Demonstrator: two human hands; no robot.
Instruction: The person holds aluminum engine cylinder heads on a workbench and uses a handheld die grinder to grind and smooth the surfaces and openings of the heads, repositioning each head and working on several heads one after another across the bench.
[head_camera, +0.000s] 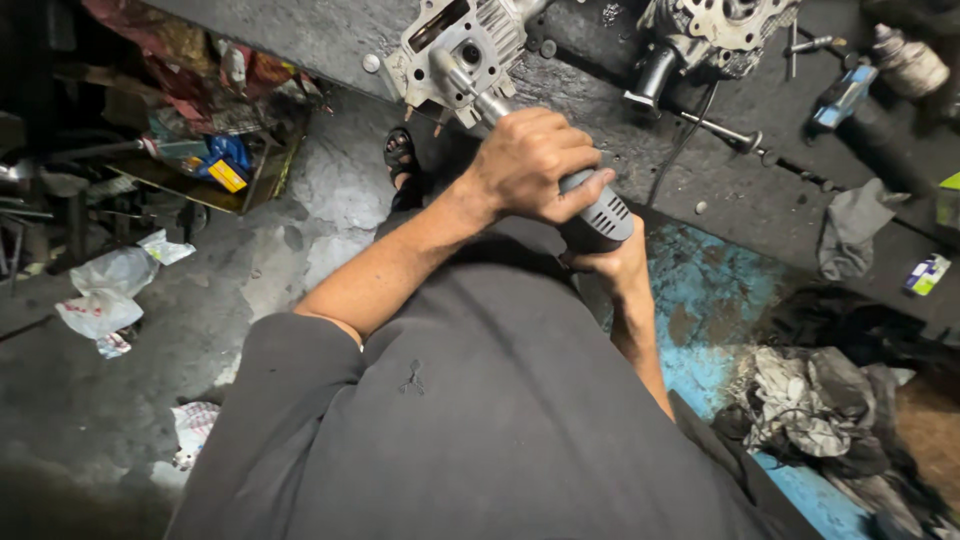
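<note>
Both hands, left (530, 165) and right (615, 268), clenched round grinder (590, 205); tip in engine part (455, 55) at 11 o'clock. Unclamped part may kick or shift.

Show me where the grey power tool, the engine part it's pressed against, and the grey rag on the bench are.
grey power tool (600, 208): head view, on its ribbed grey rear housing.
engine part (455, 45): head view, on its pale metal face above the tool's tip.
grey rag (850, 228): head view, on the middle of the crumpled cloth.
</note>
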